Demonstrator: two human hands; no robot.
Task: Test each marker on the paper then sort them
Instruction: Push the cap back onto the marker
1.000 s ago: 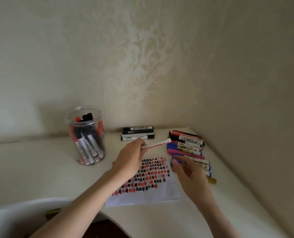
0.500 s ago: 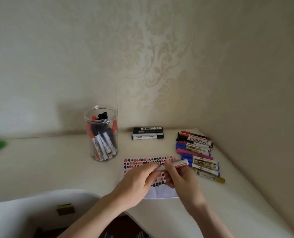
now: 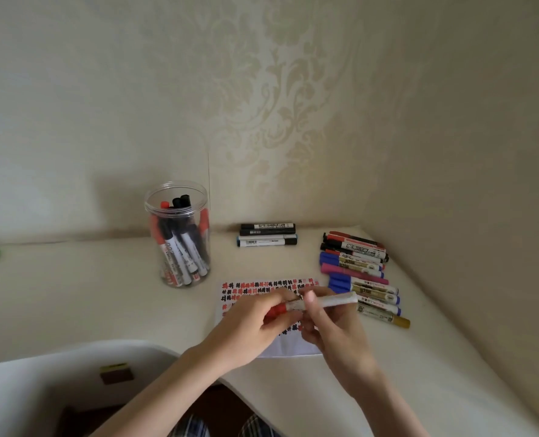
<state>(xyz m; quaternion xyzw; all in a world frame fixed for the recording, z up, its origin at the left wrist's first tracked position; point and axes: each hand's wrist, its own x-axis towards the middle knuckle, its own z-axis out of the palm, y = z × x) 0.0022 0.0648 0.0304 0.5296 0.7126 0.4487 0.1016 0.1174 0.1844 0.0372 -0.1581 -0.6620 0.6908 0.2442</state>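
Both hands have come together over the paper. A second ago the left hand held the marker out alone, up near the sorted rows, while the right hand reached toward the row on its own side; half a second ago the two met, and now they have settled low and close in front of the person.

The marker lies level between them, above the paper. The left hand's fingers curl round its red cap; the right hand pinches the white barrel just beside it, thumb on top. The cap looks seated or only barely started (the joint is hidden by fingers, so I cannot tell which).

My reading is that this is the uncapping step for a fresh marker: the pick-up is done, the test stroke is next. Rows of red and black marks already fill the paper's far part, beyond the knuckles, so free space is on the near strip under the wrists.

Beyond the right hand lie the sorted rows; farther off from the left hand stands the jar, with markers left to test.
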